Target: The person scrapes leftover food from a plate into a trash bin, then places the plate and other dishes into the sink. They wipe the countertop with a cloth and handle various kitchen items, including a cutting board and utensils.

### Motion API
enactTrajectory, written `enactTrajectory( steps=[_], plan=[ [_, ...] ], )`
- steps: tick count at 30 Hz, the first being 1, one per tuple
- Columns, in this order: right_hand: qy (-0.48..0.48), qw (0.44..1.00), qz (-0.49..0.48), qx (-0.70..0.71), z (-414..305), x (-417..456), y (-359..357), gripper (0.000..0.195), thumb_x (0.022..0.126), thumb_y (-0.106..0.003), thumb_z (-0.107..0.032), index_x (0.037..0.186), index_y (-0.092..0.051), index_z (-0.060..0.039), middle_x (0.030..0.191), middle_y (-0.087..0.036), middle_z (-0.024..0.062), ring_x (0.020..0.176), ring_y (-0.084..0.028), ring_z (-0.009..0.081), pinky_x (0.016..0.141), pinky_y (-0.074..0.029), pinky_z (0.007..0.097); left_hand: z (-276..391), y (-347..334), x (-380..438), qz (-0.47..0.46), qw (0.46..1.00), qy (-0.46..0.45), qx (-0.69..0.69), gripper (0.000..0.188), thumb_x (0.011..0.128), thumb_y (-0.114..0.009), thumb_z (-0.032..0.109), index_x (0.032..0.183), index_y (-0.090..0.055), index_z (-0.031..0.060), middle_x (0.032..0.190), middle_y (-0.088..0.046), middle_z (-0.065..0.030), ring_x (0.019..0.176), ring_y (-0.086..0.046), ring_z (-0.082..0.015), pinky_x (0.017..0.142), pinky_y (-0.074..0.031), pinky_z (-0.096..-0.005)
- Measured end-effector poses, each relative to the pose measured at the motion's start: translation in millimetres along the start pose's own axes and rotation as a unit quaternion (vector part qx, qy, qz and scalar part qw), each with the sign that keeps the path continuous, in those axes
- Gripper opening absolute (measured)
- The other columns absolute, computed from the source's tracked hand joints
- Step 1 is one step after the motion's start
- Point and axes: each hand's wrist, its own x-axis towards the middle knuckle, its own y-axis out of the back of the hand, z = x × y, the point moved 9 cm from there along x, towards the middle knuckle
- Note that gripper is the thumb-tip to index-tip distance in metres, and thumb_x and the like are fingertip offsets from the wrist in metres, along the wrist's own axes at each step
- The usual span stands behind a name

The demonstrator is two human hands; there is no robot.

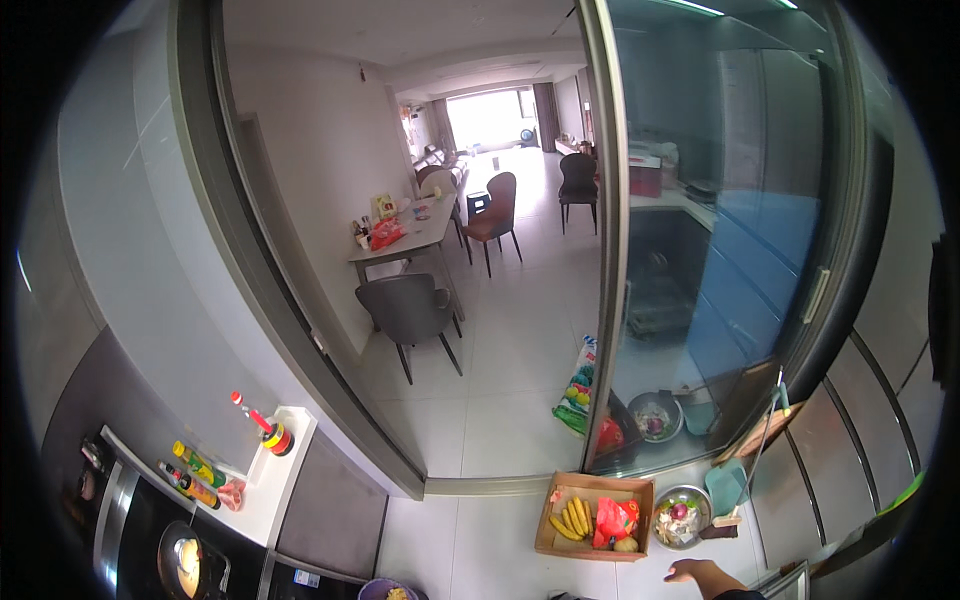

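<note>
At the lower right my right hand (pixel 697 576) reaches in over the floor, its fingertips pointing left; whether the fingers are closed is hard to make out, and nothing shows in them. My left hand is out of view. Nearest to the right hand stands a metal basin (pixel 705 501) with a purple onion (pixel 679 511) and pale bulbs, apparently garlic. Left of the basin sits an open cardboard box (pixel 550 529). It holds yellow bananas (pixel 573 518), a red plastic bag (pixel 613 519) and a roundish tan item (pixel 625 544).
A frying pan (pixel 171 574) with yellowish food rests on the black hob at lower left. Bottles (pixel 201 466) stand on the counter behind it. A glass sliding door (pixel 675 300) borders the doorway. Beside the basin are a teal dustpan (pixel 726 487) and a small broom (pixel 729 519).
</note>
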Motion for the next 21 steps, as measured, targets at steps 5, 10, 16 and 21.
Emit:
enactTrajectory(
  steps=[5, 10, 16, 21],
  plan=[
    [0.065, 0.993, 0.096, -0.004, -78.4, 79.7, 105.7, 0.057, 0.083, -0.052, -0.050, 0.119, -0.054, -0.0057, 0.112, -0.060, 0.0188, 0.102, -0.058, 0.0357, 0.088, -0.046, 0.0412, -18.0, 82.5, 78.8, -0.049, 0.997, 0.045, -0.042, 0.051, 0.083, -0.062, 0.035, 0.128, -0.048, 0.0151, 0.129, -0.046, -0.0074, 0.115, -0.045, -0.0291, 0.095, -0.034, -0.0456],
    [0.115, 0.987, 0.112, 0.002, -211.1, 106.5, 239.2, 0.054, 0.085, -0.052, -0.044, 0.122, -0.049, -0.0055, 0.113, -0.058, 0.0209, 0.105, -0.056, 0.0360, 0.089, -0.044, 0.0421, -7.0, 107.1, 178.1, 0.069, 0.997, 0.031, -0.007, 0.047, 0.079, -0.067, 0.034, 0.117, -0.052, 0.0104, 0.111, -0.052, -0.0084, 0.101, -0.047, -0.0250, 0.086, -0.038, -0.0411],
    [0.116, 0.985, 0.129, -0.008, -283.2, 215.2, 309.3, 0.048, 0.083, -0.056, -0.042, 0.111, -0.057, -0.0031, 0.102, -0.062, 0.0201, 0.095, -0.060, 0.0344, 0.084, -0.047, 0.0420, 26.0, 133.0, 354.7, 0.067, 0.996, 0.037, 0.040, 0.036, 0.080, -0.068, 0.028, 0.109, -0.057, 0.0096, 0.106, -0.059, -0.0067, 0.092, -0.052, -0.0227, 0.081, -0.041, -0.0416],
    [0.016, 0.992, 0.096, 0.074, -268.0, 257.0, 329.2, 0.045, 0.084, -0.055, -0.041, 0.110, -0.058, -0.0046, 0.102, -0.063, 0.0174, 0.094, -0.061, 0.0325, 0.083, -0.047, 0.0409, 55.5, 152.7, 507.2, 0.027, 0.998, 0.033, 0.053, 0.034, 0.083, -0.064, 0.030, 0.111, -0.057, 0.0119, 0.108, -0.058, -0.0051, 0.092, -0.052, -0.0224, 0.081, -0.041, -0.0421]
  ],
)
